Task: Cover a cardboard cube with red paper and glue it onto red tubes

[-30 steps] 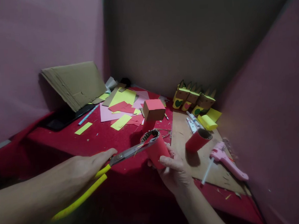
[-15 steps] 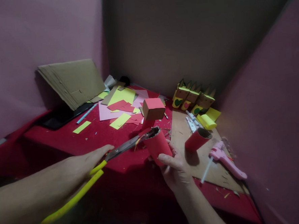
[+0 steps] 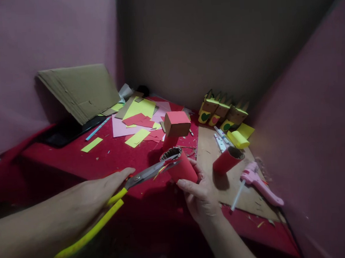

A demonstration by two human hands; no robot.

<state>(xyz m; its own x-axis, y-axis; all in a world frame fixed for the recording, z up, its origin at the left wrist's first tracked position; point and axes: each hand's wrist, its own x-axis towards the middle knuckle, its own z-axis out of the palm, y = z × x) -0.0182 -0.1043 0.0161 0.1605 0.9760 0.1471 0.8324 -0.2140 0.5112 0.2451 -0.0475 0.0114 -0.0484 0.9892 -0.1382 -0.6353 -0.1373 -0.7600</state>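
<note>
My left hand is closed around yellow-handled scissors, whose blades reach the upper rim of a red cardboard tube. The blades are slightly apart, and a thin strip of trimming hangs by them. My right hand grips that tube from the right, thumb in front and fingers behind. The tube is tilted, its corrugated inside showing at the top. A second red tube stands to the right. Behind the held tube is a small red-topped cardboard box on a red base, partly hidden.
On the red cloth lie yellow, red and pink paper pieces. A folded cardboard sheet leans at left. On the right are a cardboard mat, a pink glue gun, white markers and yellow boxes with heart cutouts.
The scissors have shifted slightly right and up, their blades now crossing the tube's rim. The held tube has turned a little, showing more of its opening.
</note>
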